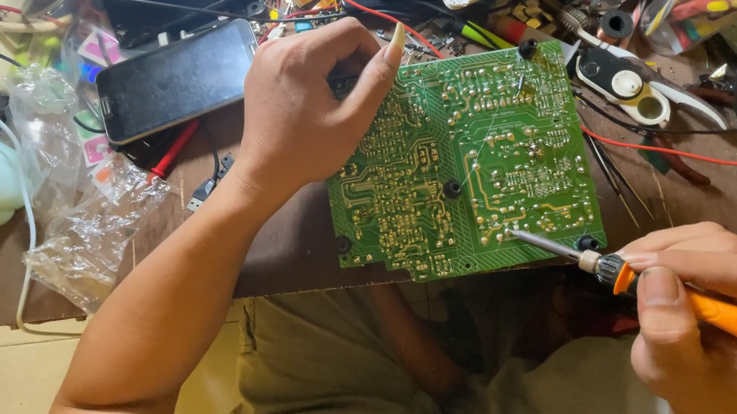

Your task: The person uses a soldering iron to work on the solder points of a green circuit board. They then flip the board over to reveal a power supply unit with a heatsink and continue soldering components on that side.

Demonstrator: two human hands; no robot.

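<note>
The bench (pixel 299 256) was brown and very crowded, and it carried everything from the 9 o'clock side to the 3 o'clock side of the view. The green circuit board (pixel 478 156) stood near the centre, tilted up with its solder side to the camera and its lower edge over the bench edge. At 10 o'clock from the board lay a dark phone (pixel 173 82), face up. At 8 o'clock from it were crumpled clear plastic bags (pixel 87 198).

The left hand (pixel 304 115) gripped the board at its 9 o'clock edge, the fingers wrapped behind it and the thumb pressing on the front. The right hand (pixel 704 307), at 4 o'clock from the board, was clenched around the orange soldering iron (pixel 657 288). Its metal tip touched, or almost touched, the board near its lower right corner.

The risk seemed to be this: the board was held by one edge only, so pressure from the tip could make it swing, and the tip could slide across neighbouring joints and bridge them. The person's lap was directly under the board, so a falling solder drop could burn it.
</note>
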